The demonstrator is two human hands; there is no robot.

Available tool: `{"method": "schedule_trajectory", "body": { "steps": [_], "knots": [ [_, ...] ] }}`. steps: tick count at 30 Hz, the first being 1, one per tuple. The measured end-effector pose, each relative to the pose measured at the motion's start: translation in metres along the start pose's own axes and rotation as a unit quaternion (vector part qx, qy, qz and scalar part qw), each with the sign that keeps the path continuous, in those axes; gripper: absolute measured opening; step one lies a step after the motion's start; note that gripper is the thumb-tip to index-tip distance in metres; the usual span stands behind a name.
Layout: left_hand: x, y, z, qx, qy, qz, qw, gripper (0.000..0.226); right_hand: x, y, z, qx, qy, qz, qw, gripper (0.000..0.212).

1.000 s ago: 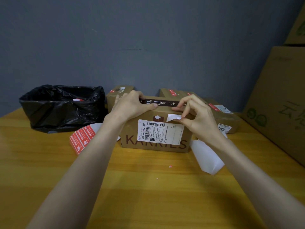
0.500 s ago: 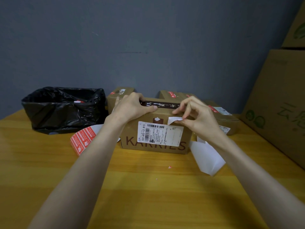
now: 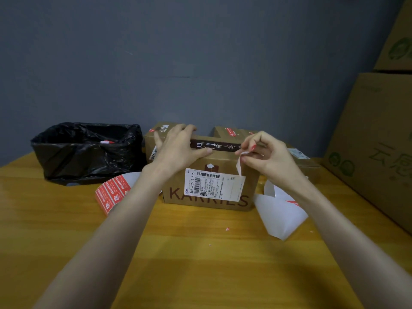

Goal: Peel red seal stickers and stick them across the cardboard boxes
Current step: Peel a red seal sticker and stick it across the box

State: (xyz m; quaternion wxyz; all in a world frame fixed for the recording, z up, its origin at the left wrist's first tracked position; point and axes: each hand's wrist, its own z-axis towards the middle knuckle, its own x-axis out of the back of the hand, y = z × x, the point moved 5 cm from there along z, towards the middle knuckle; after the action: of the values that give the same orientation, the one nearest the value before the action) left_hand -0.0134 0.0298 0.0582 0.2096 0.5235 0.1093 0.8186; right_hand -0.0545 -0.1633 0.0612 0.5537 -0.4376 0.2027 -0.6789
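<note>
A brown cardboard box (image 3: 176, 197) printed "KARRIES" stands in the middle of the wooden table, with a white barcode label (image 3: 214, 184) on its front. My left hand (image 3: 180, 148) lies flat on the box's top left. My right hand (image 3: 265, 157) pinches a narrow white strip (image 3: 239, 166) that curls up from the label's upper right corner at the box's top edge. A sheet of red seal stickers (image 3: 112, 194) lies left of the box, partly under my left forearm.
A bin lined with a black bag (image 3: 87, 152) stands at the back left. Two more small boxes (image 3: 231, 132) carrying red stickers sit behind the main box. White backing paper (image 3: 278, 210) lies to its right. Large cartons (image 3: 374, 139) are stacked along the right edge.
My right hand has lifted and moved right, pulling the white strip further up off the label's corner. My left hand stays on the box top.
</note>
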Motion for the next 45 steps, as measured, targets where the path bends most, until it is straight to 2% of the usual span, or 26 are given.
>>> {"method": "schedule_trajectory", "body": {
  "steps": [3,5,7,10,13,16,19,22,24,29,37,42,44,45],
  "knots": [
    [0.011,0.013,-0.009,-0.08,0.069,-0.07,0.992,0.051,-0.001,-0.004,0.002,-0.006,0.001,-0.014,1.0,0.019],
    [0.019,0.029,-0.016,-0.124,0.057,-0.164,0.977,0.037,-0.001,-0.008,0.006,-0.003,-0.001,-0.077,0.997,0.017],
    [0.027,0.047,-0.023,-0.152,0.026,-0.206,0.966,0.026,-0.005,-0.014,0.011,-0.002,-0.01,-0.138,0.99,0.011],
    [0.032,0.061,-0.024,-0.16,0.03,-0.177,0.971,0.02,-0.012,-0.025,0.015,0.0,-0.026,-0.181,0.983,0.021],
    [0.034,0.063,-0.022,-0.161,0.083,-0.131,0.975,0.014,-0.014,-0.035,0.015,-0.019,-0.037,-0.187,0.981,0.031],
    [0.038,0.064,-0.027,-0.202,0.151,-0.107,0.962,0.005,-0.015,-0.038,0.015,-0.046,-0.064,-0.184,0.98,0.035],
    [0.037,0.067,-0.032,-0.257,0.173,-0.072,0.948,0.006,-0.014,-0.035,0.017,-0.081,-0.067,-0.14,0.985,0.035],
    [0.032,0.065,-0.034,-0.293,0.149,-0.068,0.942,0.007,-0.012,-0.028,0.014,-0.145,-0.046,0.008,0.988,0.033],
    [0.03,0.063,-0.035,-0.313,0.136,-0.092,0.935,0.006,-0.012,-0.024,0.013,-0.181,-0.038,0.085,0.979,0.035],
    [0.025,0.063,-0.04,-0.349,0.147,-0.105,0.92,0.009,-0.017,-0.012,0.014,-0.237,-0.024,0.176,0.955,0.041],
    [0.025,0.056,-0.042,-0.35,0.18,-0.127,0.91,0.013,-0.029,-0.011,0.012,-0.282,-0.029,0.258,0.924,0.041],
    [0.032,0.057,-0.05,-0.368,0.212,-0.136,0.895,0.009,-0.027,-0.002,0.012,-0.315,0.025,0.313,0.896,0.012],
    [0.036,0.054,-0.048,-0.349,0.224,-0.141,0.899,0.007,-0.027,-0.001,0.01,-0.32,-0.009,0.305,0.897,0.011],
    [0.037,0.051,-0.045,-0.334,0.228,-0.144,0.903,0.005,-0.029,-0.002,0.008,-0.321,-0.04,0.296,0.899,0.019]
  ]
}}
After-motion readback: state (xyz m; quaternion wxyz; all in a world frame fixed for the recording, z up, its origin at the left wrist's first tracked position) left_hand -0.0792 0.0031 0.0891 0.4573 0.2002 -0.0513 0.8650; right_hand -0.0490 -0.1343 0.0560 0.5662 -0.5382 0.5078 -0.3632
